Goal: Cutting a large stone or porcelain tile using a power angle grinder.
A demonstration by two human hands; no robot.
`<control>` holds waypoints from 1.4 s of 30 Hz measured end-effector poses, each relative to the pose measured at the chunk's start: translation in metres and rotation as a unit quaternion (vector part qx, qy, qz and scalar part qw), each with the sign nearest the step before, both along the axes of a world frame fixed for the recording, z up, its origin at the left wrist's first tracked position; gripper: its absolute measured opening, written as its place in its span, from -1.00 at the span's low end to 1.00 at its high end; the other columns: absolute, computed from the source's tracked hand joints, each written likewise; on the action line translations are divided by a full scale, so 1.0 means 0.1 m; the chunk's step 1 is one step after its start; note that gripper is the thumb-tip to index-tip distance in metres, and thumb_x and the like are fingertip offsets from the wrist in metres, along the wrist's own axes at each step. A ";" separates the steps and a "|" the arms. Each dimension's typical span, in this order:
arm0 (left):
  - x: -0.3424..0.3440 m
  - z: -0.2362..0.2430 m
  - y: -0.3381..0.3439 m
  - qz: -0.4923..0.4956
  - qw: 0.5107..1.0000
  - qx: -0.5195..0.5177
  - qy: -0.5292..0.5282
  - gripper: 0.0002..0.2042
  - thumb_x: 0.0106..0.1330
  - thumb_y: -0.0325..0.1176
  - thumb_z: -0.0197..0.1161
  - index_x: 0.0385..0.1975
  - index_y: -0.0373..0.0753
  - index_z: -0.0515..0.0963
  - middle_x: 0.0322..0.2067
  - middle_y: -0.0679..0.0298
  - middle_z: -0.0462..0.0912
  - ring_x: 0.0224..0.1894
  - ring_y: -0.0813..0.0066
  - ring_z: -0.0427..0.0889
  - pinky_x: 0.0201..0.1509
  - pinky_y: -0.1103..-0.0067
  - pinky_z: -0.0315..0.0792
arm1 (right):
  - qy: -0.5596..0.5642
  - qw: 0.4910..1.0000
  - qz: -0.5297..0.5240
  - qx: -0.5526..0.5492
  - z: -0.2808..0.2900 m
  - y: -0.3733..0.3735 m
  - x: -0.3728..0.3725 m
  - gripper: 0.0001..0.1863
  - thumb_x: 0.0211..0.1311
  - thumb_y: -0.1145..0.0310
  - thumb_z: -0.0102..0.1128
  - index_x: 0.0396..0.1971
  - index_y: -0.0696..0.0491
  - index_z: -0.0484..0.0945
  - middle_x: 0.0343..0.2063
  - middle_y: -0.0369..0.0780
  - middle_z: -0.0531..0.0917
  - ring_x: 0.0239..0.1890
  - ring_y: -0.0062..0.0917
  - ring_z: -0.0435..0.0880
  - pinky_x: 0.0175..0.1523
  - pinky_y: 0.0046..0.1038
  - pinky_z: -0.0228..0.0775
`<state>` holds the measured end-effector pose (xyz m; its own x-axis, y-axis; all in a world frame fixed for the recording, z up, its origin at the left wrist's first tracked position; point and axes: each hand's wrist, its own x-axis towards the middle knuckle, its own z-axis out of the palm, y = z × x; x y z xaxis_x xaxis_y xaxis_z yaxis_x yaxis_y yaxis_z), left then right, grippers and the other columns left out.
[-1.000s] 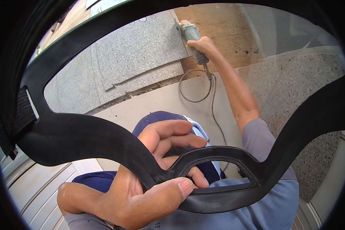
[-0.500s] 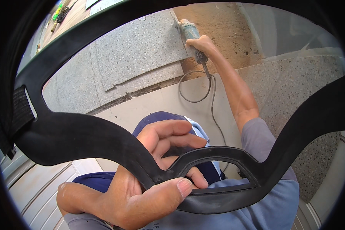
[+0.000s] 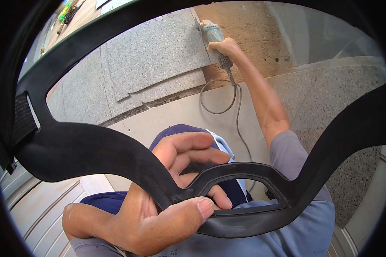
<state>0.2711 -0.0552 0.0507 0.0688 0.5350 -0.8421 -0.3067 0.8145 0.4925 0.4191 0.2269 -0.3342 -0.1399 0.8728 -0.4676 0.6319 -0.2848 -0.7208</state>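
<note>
My right hand [image 3: 228, 48] is wrapped around the body of an angle grinder [image 3: 212, 32], my arm stretched out ahead. Its thin disc stands at the right edge of a grey speckled stone slab [image 3: 154, 53]; whether it spins cannot be told. Close in front of the view is a black goggle frame [image 3: 94, 150] with clear lens openings. My left hand [image 3: 158, 225] holds this frame by its nose part, thumb on the near side and curled fingers beyond it. Parts of the fingers are hidden behind the frame.
The grinder's dark cord [image 3: 237, 122] loops over a pale floor strip [image 3: 184, 109]. Brown sandy ground [image 3: 253, 36] lies right of the slab. A second slab piece [image 3: 176, 83] with a jagged edge sits under it. Speckled flooring [image 3: 313, 96] is at right, a white panelled surface [image 3: 60, 210] lower left.
The whole view has shifted very slightly. Both hands keep their hold, and the grinder stays at the slab's edge.
</note>
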 end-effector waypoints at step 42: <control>-0.12 -0.07 0.11 -0.001 0.999 0.028 -0.043 -0.06 -0.06 -0.30 0.37 0.30 -0.68 0.03 0.07 -0.45 0.38 -0.09 0.01 0.73 0.08 0.29 0.73 | -0.002 1.000 -0.004 0.001 0.04 0.19 -0.12 -0.48 -0.15 0.02 0.48 -0.34 0.20 0.73 -0.44 -0.11 0.72 -0.47 -0.41 0.68 -0.39 -0.33 0.44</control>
